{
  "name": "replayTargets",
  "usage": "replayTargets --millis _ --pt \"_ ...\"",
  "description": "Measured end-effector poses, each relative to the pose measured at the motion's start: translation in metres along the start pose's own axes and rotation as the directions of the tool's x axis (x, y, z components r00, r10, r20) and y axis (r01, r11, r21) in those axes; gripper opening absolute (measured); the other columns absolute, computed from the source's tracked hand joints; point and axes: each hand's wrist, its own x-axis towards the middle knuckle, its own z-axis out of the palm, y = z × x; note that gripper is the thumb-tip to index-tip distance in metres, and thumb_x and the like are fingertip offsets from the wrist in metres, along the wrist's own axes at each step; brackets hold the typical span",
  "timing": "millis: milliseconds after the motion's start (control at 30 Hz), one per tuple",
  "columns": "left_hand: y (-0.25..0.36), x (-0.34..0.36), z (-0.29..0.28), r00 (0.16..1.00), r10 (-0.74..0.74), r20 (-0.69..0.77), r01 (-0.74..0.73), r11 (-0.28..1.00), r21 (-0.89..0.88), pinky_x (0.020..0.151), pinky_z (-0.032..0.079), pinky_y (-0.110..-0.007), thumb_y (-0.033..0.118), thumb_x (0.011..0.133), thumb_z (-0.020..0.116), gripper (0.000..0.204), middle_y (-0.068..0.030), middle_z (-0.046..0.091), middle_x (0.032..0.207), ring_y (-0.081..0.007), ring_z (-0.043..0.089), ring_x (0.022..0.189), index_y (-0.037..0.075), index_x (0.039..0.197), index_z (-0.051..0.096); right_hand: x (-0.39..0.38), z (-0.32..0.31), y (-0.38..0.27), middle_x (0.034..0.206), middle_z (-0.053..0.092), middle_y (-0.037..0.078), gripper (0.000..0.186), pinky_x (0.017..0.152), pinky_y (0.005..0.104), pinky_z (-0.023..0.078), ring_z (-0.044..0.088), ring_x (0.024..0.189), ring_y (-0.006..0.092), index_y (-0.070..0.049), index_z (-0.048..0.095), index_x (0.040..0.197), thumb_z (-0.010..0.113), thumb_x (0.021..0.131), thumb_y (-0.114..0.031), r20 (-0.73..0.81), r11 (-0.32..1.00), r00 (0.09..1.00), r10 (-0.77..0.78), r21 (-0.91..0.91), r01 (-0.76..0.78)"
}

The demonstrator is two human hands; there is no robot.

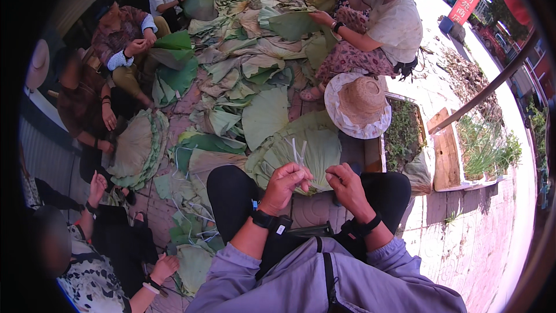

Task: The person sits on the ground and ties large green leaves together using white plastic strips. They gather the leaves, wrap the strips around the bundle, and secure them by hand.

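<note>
In front of my knees lies a fanned stack of big green lotus leaves (pixel 272 161). Above its near edge, my left hand (pixel 284 185) is closed in a pinch, and a thin white strip (pixel 295 149) stands up from its fingers in two loose ends. My right hand (pixel 349 188) is a short way to the right, its fingers curled together. Anything between those fingers is too small to make out. Both hands are at knee height, apart from each other, with wristbands on both wrists.
Dried lotus leaves (pixel 255 52) cover the paving ahead. Several people sit along the left and at the back, handling leaves. At the right are a straw hat (pixel 360 104), a planter of greenery (pixel 402 133) and a wooden board (pixel 449 153). White strips (pixel 202 235) lie at the left.
</note>
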Motion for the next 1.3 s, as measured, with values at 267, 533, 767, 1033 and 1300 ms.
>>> replayTargets --millis 267,533,767,1033,1300 --pt "-0.010 -0.001 0.008 0.948 -0.203 0.245 0.142 0.959 0.246 0.080 0.049 -0.029 0.021 0.098 0.059 0.022 -0.0066 0.067 0.092 -0.0135 0.064 0.078 0.000 0.096 0.066 0.006 0.023 0.015 0.089 0.067 0.002 0.017 0.073 0.0258 0.048 0.060 0.078 0.0100 0.001 0.070 0.109 0.061 0.099 -0.010 0.395 0.518 0.897 0.199 0.734 -0.439" --pt "-0.017 -0.003 0.009 0.924 -0.241 0.297 0.174 0.956 0.235 0.080 0.050 -0.029 0.021 0.101 0.058 0.022 -0.0058 0.066 0.092 -0.0129 0.065 0.080 0.001 0.094 0.065 0.000 0.021 0.015 0.097 0.071 0.011 0.018 0.068 0.0317 0.056 0.065 0.078 0.0171 0.005 0.068 0.111 0.060 0.097 -0.002 0.409 0.324 0.895 0.177 0.835 -0.445" --pt "-0.021 0.001 0.006 0.923 -0.241 0.301 0.173 0.956 0.235 0.080 0.050 -0.029 0.022 0.100 0.059 0.022 -0.0060 0.065 0.093 -0.0129 0.064 0.081 0.001 0.093 0.065 0.001 0.026 0.017 0.099 0.070 0.015 0.013 0.062 0.0342 0.057 0.066 0.072 0.0206 0.002 0.069 0.106 0.061 0.096 -0.004 0.386 0.293 0.890 0.243 0.845 -0.447" --pt "-0.028 0.003 0.003 0.903 -0.276 0.328 0.179 0.939 0.295 0.079 0.051 -0.028 0.021 0.101 0.057 0.023 -0.0067 0.066 0.095 -0.0133 0.065 0.080 0.001 0.094 0.065 -0.005 0.029 0.031 0.109 0.070 0.016 0.008 0.063 0.0362 0.057 0.068 0.080 0.0226 -0.001 0.069 0.098 0.065 0.091 0.001 0.382 0.170 0.898 0.217 0.891 -0.420" --pt "-0.034 0.004 0.006 0.979 -0.190 0.069 0.166 0.951 0.259 0.077 0.050 -0.027 0.020 0.101 0.058 0.021 -0.0050 0.067 0.091 -0.0094 0.064 0.079 0.000 0.102 0.065 0.001 0.019 0.035 0.104 0.069 0.010 0.004 0.074 0.0284 0.050 0.063 0.082 0.0167 -0.004 0.067 0.094 0.064 0.091 -0.002 0.201 0.342 0.917 0.344 0.883 -0.322"
